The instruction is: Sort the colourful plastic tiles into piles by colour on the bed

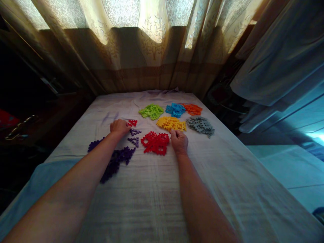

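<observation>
With left hand (119, 127) curled at red piece (133, 122), laid long axis crosswise, pointing unclear; with right hand (180, 141) curled beside yellow pile (170, 123); cannot tell whether pinching.

a: from where does the light come?

b: it comes from behind the curtain (153, 50), at the far end. the upper part glows, almost white in some places, while the lower part lies in brown shadow.

a: and at the sides?

b: the left is nearly black, so the details there are lost. on the right, the floor (275, 162) looks bluish, with strong glare at the edge. the sheet (157, 199) receives only soft, dim light.

a: is everything sharp?

b: not completely. the dark purple pieces (124, 155) melt together, and the hanging cloth (286, 57) is blurred and stretched by the wide lens.
</observation>
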The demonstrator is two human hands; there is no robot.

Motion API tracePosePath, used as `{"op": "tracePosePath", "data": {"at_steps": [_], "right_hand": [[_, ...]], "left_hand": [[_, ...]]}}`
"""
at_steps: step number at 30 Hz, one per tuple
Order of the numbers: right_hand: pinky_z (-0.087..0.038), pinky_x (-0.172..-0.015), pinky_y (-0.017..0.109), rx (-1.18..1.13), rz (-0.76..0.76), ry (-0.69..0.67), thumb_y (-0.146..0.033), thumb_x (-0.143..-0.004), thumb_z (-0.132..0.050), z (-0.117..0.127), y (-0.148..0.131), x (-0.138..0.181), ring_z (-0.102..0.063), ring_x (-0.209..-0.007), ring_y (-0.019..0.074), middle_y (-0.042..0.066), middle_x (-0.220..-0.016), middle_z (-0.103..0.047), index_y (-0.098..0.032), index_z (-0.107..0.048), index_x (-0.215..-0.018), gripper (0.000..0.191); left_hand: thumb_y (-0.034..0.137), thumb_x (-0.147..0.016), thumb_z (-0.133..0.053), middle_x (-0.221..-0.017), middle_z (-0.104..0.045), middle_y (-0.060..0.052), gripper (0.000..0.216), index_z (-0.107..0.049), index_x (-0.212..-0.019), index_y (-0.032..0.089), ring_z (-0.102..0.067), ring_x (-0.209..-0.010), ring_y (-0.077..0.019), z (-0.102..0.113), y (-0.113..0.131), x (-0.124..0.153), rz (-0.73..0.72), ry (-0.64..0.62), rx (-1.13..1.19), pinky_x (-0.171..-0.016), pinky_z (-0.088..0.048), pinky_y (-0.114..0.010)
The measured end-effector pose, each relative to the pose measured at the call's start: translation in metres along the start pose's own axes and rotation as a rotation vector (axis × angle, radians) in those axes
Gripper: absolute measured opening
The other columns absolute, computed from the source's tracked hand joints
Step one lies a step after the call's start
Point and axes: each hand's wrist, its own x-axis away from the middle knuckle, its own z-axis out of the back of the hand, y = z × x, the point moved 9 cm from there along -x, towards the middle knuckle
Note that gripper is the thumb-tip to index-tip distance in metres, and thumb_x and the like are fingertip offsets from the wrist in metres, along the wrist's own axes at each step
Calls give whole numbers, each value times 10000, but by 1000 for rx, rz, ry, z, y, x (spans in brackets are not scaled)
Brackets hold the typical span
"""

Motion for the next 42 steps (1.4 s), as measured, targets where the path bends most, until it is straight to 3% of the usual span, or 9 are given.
{"op": "tracePosePath", "data": {"at_steps": [6,13,17,21,25,33,37,42], "right_hand": [[-366,-584,254,-4,5,7,-484,-875,-422,-2,1,0,-481,-546,139,-1,-541,-556,-216,-555,-578,421],[-372,-580,252,-18,-2,11,-486,-873,-439,-2,0,1,-484,-541,141,-6,-534,-562,-219,-576,-590,412],[-383,-595,253,-20,4,2,-458,-874,-444,0,-4,2,-494,-548,142,-3,-541,-569,-220,-570,-582,397],[-382,-595,257,-9,-3,-1,-440,-867,-453,0,-4,2,-490,-545,143,2,-551,-576,-218,-584,-599,372],[-379,-593,257,-2,17,16,-449,-882,-438,0,-4,2,-487,-545,143,5,-543,-575,-218,-589,-599,395],[-367,-592,258,14,36,24,-488,-884,-433,1,-4,1,-509,-571,148,7,-562,-585,-220,-588,-604,418],[-376,-609,268,11,-8,28,-531,-888,-417,1,-2,1,-532,-581,159,16,-569,-599,-217,-628,-651,446],[-383,-616,270,9,-5,32,-564,-897,-396,2,-4,2,-541,-594,163,21,-577,-607,-217,-633,-650,487]], "left_hand": [[409,-807,-563,-1038,-737,-90,295,-779,-917,241,-651,-975,-309,22,9,22,-33,64,82,-782,-494,-387],[362,-837,-584,-971,-714,-66,211,-736,-858,218,-629,-958,-228,30,82,75,-422,116,234,-907,-476,-363],[349,-834,-601,-994,-698,-67,184,-725,-860,215,-621,-957,-226,27,108,95,-477,84,275,-900,-474,-371],[370,-844,-618,-977,-691,-67,189,-717,-863,211,-621,-939,-222,27,118,101,-530,63,317,-893,-467,-365],[418,-874,-573,-999,-692,-80,260,-712,-929,205,-623,-967,-233,26,105,81,-501,97,279,-913,-462,-369],[284,-870,-481,-1170,-690,-78,352,-702,-1142,250,-610,-1087,-255,3,40,14,-261,47,67,-939,-459,-363],[279,-831,-524,-1061,-705,-47,318,-730,-1070,322,-614,-1034,-251,-6,28,-1,-245,28,18,-885,-464,-344],[319,-826,-558,-1033,-685,-63,237,-760,-951,313,-605,-1021,-267,-8,31,-8,-285,13,-14,-869,-448,-349]]}}
